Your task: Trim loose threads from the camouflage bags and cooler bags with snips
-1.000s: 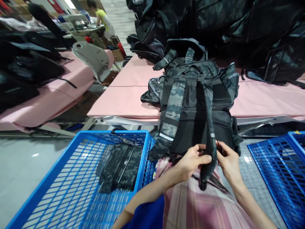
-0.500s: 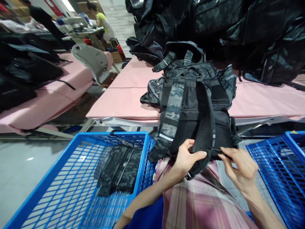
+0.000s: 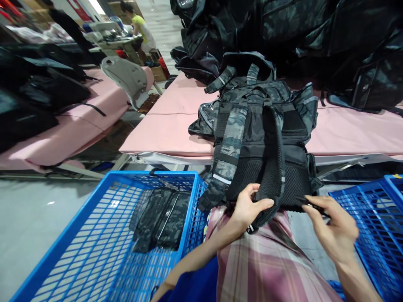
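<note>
A dark camouflage backpack (image 3: 261,134) lies back side up, hanging from the edge of a pink table (image 3: 170,130) onto my lap. My left hand (image 3: 250,205) pinches the lower end of its right shoulder strap (image 3: 273,167), whose black mesh underside faces me. My right hand (image 3: 333,226) holds a thin black webbing strap (image 3: 307,201) pulled out to the right from that end. The left shoulder strap (image 3: 228,155), camouflage with a reflective band, hangs loose.
A blue plastic crate (image 3: 103,239) at my left holds dark camouflage fabric pieces (image 3: 162,218). Another blue crate (image 3: 378,226) stands at my right. Many black bags (image 3: 315,33) are piled at the table's back. A second pink table (image 3: 78,121) and a person in yellow (image 3: 138,25) are at far left.
The strap was turned over to show its mesh side. My right hand has moved right, drawing the thin webbing out. My left hand stays on the strap end.
</note>
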Tool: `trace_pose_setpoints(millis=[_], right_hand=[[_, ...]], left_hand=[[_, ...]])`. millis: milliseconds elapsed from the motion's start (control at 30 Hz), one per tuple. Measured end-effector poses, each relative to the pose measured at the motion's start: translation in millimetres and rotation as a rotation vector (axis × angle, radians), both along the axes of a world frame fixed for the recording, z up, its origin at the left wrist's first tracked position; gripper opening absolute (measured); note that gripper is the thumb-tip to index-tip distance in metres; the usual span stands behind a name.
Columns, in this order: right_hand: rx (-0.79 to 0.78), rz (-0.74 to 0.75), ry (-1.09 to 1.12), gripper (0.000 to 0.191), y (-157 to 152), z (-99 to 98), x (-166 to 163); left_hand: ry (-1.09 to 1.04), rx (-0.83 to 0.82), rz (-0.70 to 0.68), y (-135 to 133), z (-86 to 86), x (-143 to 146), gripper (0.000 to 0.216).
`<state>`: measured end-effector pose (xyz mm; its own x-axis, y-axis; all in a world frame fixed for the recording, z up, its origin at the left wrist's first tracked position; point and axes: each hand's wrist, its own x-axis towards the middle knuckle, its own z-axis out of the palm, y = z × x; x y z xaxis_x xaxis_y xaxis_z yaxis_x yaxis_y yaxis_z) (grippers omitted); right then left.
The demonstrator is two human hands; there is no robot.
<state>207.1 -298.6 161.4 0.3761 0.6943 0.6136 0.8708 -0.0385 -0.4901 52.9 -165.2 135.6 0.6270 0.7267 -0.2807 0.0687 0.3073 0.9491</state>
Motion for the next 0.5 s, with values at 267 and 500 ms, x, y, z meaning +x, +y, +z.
trace_pose_setpoints(millis=[267,500], right_hand=[[-0.333,0.385,-0.076,0.037,35.6,-9.2,-26.4],[-0.708,0.478,-0.299,0.024,45.4,-40.6,-29.1]], left_hand=[[0.337,0.879,-0.184,-9.8,-20.2,-37.5,0.016],[0.403,0.875,-0.013,-16.8,-67.7,-95.3,0.02]])
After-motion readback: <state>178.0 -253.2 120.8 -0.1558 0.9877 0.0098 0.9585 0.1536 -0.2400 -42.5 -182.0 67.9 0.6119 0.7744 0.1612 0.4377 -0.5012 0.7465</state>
